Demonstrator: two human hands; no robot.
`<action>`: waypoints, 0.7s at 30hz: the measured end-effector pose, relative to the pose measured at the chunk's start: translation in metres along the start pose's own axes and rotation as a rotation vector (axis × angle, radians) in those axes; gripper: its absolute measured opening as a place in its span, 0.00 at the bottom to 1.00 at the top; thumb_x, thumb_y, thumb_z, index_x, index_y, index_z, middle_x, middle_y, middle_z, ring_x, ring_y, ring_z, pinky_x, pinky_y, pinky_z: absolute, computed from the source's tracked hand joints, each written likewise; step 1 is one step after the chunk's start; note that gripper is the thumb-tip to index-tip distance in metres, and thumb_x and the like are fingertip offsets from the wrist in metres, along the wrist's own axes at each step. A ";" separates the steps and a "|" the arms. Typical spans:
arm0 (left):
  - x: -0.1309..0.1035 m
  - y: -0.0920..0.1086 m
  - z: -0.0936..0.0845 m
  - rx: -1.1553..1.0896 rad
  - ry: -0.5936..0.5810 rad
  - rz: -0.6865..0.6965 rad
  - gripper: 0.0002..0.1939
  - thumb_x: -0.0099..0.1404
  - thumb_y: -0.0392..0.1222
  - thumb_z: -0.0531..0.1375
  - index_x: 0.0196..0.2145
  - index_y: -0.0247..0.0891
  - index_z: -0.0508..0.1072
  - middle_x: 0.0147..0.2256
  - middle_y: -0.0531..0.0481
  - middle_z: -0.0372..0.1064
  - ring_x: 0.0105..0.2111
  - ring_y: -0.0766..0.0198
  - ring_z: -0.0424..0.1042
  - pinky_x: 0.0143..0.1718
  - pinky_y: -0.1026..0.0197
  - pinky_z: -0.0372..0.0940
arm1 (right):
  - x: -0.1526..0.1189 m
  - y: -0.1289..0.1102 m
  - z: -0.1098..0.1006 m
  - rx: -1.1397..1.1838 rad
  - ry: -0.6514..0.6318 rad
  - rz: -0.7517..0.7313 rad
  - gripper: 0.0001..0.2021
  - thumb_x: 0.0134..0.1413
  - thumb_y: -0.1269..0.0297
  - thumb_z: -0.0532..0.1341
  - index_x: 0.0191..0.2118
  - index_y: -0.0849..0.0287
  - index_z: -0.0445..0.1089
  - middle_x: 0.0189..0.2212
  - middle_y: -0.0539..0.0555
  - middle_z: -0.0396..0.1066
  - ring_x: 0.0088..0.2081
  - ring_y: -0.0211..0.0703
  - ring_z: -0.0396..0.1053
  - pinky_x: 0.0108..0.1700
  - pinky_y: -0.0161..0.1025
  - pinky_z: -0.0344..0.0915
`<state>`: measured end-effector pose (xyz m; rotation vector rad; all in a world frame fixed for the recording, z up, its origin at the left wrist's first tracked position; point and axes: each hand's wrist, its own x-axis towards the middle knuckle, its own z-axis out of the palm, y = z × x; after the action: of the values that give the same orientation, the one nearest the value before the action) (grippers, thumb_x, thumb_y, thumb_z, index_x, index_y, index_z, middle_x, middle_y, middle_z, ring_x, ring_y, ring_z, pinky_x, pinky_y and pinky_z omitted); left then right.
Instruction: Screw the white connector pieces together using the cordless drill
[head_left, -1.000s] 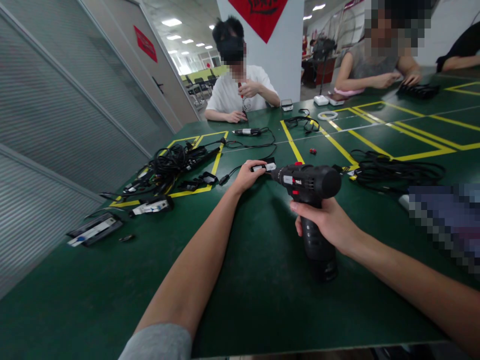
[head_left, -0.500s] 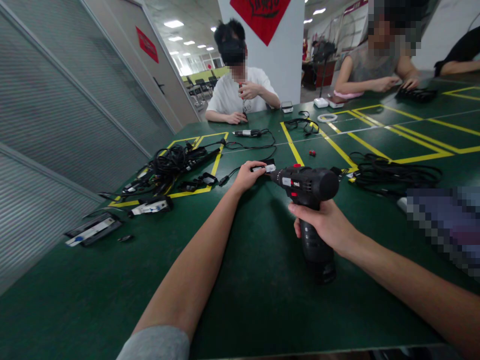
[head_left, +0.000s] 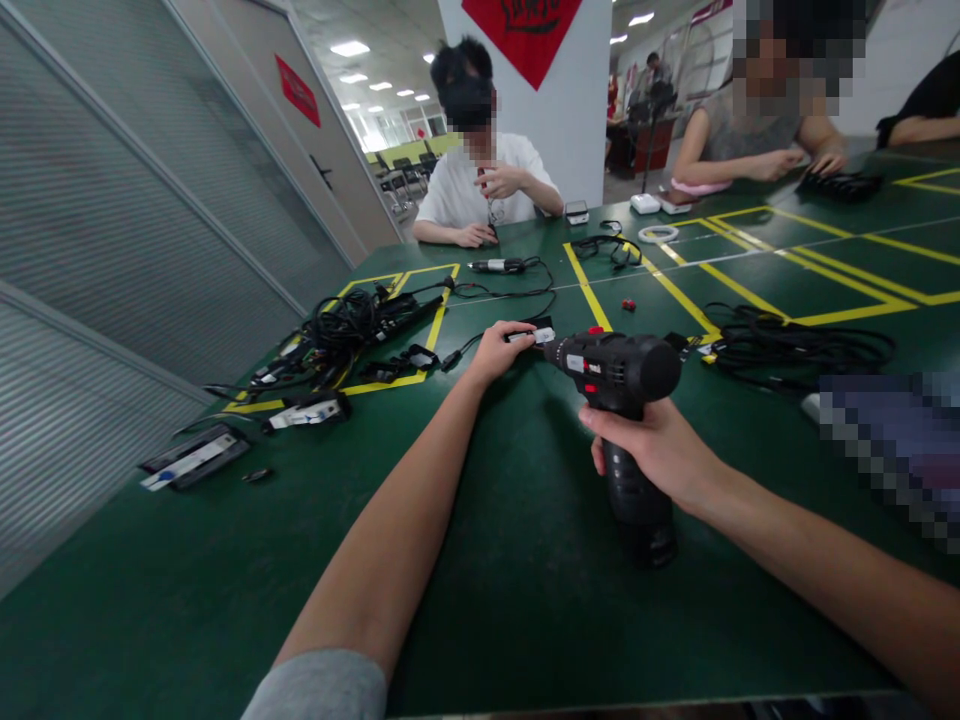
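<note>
Over green table [head_left: 510,620], drill [head_left: 626,368] in right grip [head_left: 664,450], label [head_left: 576,363] illegible

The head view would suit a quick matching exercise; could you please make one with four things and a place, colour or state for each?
1. Power drill
2. Left hand
3. Ring lying on the table
4. Tape lines

A. Holding a small black-and-white piece
B. Yellow
C. Gripped by the right hand
D. White

Pairs: 1-C, 2-A, 3-D, 4-B
</note>
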<state>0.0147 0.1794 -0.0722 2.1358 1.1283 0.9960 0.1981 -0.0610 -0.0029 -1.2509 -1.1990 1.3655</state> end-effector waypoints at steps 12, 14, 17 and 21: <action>0.000 -0.003 0.001 -0.001 0.004 0.009 0.15 0.60 0.46 0.62 0.44 0.42 0.79 0.45 0.47 0.75 0.48 0.57 0.70 0.57 0.53 0.62 | 0.000 0.003 0.001 -0.021 0.014 -0.004 0.12 0.53 0.55 0.65 0.34 0.58 0.69 0.17 0.50 0.69 0.19 0.40 0.66 0.24 0.38 0.61; 0.000 -0.003 0.001 -0.009 0.007 0.012 0.15 0.59 0.46 0.63 0.44 0.42 0.79 0.45 0.47 0.75 0.48 0.57 0.70 0.56 0.53 0.62 | 0.001 0.003 0.000 -0.034 0.010 -0.008 0.11 0.54 0.55 0.65 0.35 0.59 0.69 0.17 0.50 0.69 0.20 0.40 0.66 0.24 0.38 0.61; 0.000 -0.002 0.001 -0.019 0.010 0.012 0.15 0.59 0.46 0.63 0.44 0.41 0.79 0.45 0.46 0.75 0.48 0.56 0.70 0.56 0.53 0.63 | 0.001 0.003 0.000 -0.029 0.006 -0.009 0.11 0.54 0.56 0.65 0.35 0.59 0.69 0.17 0.50 0.69 0.19 0.40 0.66 0.24 0.38 0.61; -0.001 -0.002 0.001 -0.023 0.004 0.001 0.15 0.59 0.46 0.63 0.44 0.41 0.79 0.45 0.46 0.75 0.49 0.56 0.70 0.56 0.53 0.62 | 0.001 0.001 0.001 -0.019 0.013 -0.004 0.11 0.53 0.56 0.65 0.34 0.58 0.68 0.16 0.50 0.69 0.19 0.40 0.66 0.24 0.38 0.61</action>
<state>0.0144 0.1795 -0.0741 2.1169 1.1126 1.0092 0.1967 -0.0608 -0.0044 -1.2679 -1.2073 1.3448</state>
